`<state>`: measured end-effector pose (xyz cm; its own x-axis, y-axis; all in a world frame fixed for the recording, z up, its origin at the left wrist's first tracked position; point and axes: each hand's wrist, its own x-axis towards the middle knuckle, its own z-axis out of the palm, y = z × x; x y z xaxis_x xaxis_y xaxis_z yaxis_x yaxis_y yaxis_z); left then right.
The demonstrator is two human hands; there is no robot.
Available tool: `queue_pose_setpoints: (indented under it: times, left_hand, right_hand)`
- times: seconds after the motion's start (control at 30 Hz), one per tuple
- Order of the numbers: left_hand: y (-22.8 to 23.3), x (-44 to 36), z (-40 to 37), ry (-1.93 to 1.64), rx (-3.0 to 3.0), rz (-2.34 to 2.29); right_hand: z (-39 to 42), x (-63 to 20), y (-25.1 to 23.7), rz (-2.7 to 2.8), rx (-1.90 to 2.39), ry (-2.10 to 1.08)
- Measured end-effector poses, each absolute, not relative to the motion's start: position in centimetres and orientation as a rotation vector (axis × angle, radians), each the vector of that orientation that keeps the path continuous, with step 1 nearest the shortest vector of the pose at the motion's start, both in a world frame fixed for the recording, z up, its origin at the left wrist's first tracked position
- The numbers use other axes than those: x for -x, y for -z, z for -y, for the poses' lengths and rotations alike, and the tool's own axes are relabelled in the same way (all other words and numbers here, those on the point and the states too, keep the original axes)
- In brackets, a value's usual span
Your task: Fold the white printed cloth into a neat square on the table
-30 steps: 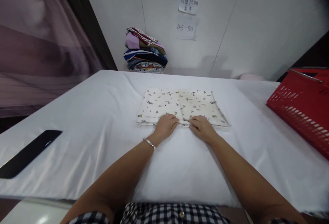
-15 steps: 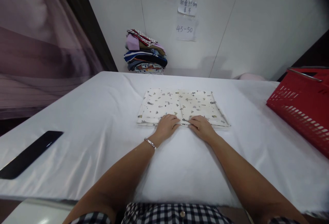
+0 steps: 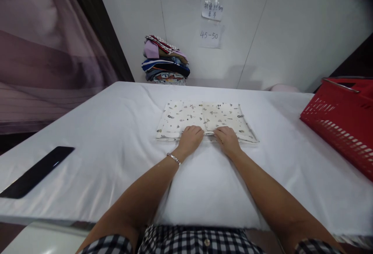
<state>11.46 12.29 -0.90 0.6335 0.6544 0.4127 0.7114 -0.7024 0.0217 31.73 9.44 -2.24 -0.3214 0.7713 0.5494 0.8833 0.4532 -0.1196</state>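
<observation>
1. A person sat at a desk (image 3: 116,160) covered in a white sheet, seen from their own head looking down along both bare forearms.
2. A folded cream cloth (image 3: 205,119) with small dark prints lay flat near the middle of the desk, straight ahead of the person.
3. The left hand (image 3: 190,139) rested on the near edge of the cloth, fingers curled down onto the fabric; whether it pinched the edge could not be told. A thin silver bracelet (image 3: 174,158) circled that wrist.
4. The right hand (image 3: 226,139) lay just beside it on the same edge, fingers likewise bent onto the cloth, its grip unclear.
5. A red basket (image 3: 340,118) stood at the right edge of the desk.
6. A flat black object (image 3: 36,172) lay far left.
7. A pile of folded clothes (image 3: 164,61) stood against the white wall, with two paper notes (image 3: 211,22) taped up to its right.
</observation>
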Motion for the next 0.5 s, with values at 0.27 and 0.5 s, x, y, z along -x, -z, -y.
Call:
queue_pose_setpoints:
  times: [0.27, 0.5]
  left_hand:
    - [1.59, -11.56, -12.11, 0.493, 2.737, 1.07]
    - [1.19, -11.11, -11.5, 0.494, 2.775, 1.142]
  right_hand:
    - [-9.19, -31.83, 2.64, 2.331, 1.325, 0.181]
    - [-9.01, -32.01, 2.66, 2.323, 1.287, 0.119]
